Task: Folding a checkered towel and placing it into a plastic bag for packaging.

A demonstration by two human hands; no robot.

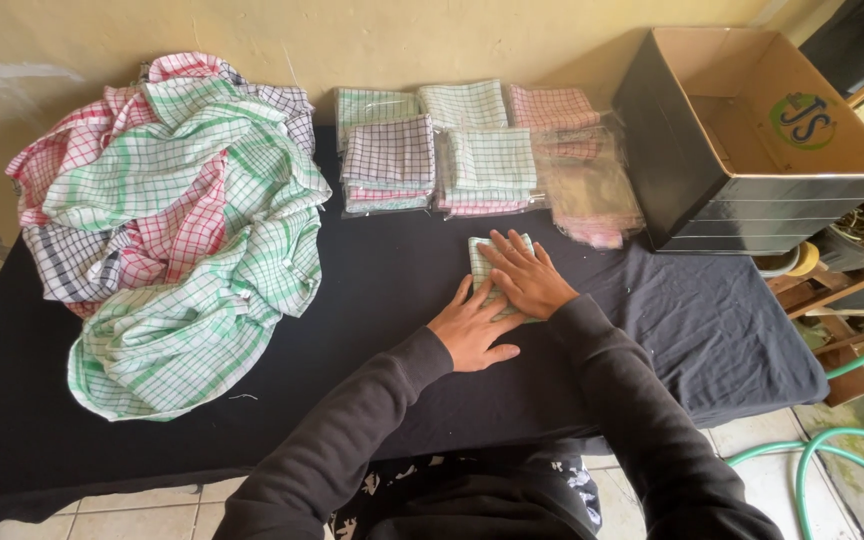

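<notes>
While unfolded cloths (177, 230) pile at frame left, I press my left hand (474, 330) and right hand (527, 275), palms flat and open, on a folded green-checked cloth (482, 258) at centre.

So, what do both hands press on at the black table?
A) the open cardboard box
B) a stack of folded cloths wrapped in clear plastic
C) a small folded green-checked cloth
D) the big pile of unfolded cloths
C: the left hand and the right hand lie flat on the small folded green-checked cloth, apart from the pile, box and stacks.
</notes>
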